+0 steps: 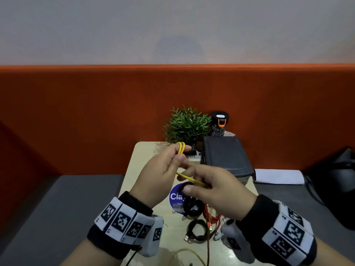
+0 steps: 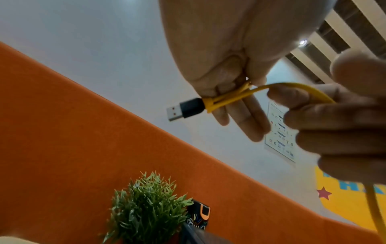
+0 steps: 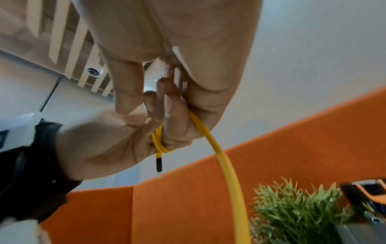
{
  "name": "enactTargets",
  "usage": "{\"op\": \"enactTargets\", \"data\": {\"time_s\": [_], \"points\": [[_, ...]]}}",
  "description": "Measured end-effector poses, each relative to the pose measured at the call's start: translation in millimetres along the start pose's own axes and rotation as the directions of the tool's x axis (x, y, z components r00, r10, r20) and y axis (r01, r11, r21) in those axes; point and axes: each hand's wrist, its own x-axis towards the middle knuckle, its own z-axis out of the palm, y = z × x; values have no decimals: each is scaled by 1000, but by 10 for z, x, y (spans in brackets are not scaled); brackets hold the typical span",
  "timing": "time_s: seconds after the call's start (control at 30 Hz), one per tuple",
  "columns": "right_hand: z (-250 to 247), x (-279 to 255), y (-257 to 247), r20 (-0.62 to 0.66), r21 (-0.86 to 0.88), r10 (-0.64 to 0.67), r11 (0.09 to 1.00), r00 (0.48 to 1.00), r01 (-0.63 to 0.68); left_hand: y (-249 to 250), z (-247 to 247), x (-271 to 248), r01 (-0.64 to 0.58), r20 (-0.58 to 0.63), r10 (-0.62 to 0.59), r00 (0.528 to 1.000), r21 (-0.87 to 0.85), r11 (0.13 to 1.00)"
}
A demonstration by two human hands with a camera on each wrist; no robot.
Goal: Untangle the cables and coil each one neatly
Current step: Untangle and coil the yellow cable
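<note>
Left hand [image 1: 159,173] pinching yellow cable [image 1: 181,147] loops, right hand [image 1: 217,191] gripping its trailing length — both hands raised

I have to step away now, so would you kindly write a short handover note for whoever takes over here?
Left hand: holds small loops of the yellow cable, USB plug sticking out.
Right hand: pinches the same cable's free run, feeding it.
Table: two black cables look coiled; red cable loosely bunched beside them.
Left: finish winding the yellow cable's tail, then the red.
</note>
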Motion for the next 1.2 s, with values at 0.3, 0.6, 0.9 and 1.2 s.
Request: {"op": "enactTargets", "data": {"time_s": [0.3, 0.6, 0.9, 1.2], "points": [[-351, 86, -91, -366, 3, -216, 972, 905, 233, 71, 42, -107, 180, 217, -91, 972, -441, 879], [28, 186, -15, -305, 450, 127, 893, 944, 26, 279, -5, -40, 120, 134, -10, 991, -855, 504], [199, 59, -92, 21, 237, 150, 960, 988, -151, 229, -12, -8, 49, -12, -89, 996, -759, 649], [117, -13, -150, 64, 71, 120, 990, 991, -124, 80, -44, 10, -40, -40, 38, 998, -60, 997]]}}
